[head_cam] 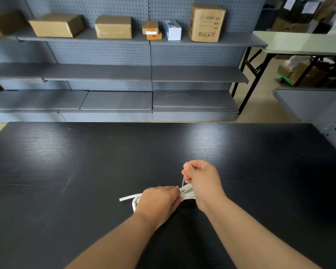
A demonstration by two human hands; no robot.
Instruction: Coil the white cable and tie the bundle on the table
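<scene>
The white cable (187, 191) lies coiled in a flat bundle on the black table (85, 171), near its front middle. One cable end (128, 198) sticks out to the left of the bundle. My left hand (158, 202) presses down on the bundle and covers most of it. My right hand (201, 180) is just right of it, fingers pinched on a thin white tie (183, 180) that runs upward from the bundle. The tie's lower end is hidden between my hands.
Grey shelving (124, 72) with a pegboard back stands beyond the table's far edge, with several cardboard boxes (55, 25) on its top shelf. A folding table (299, 43) stands at the back right, boxes beneath it.
</scene>
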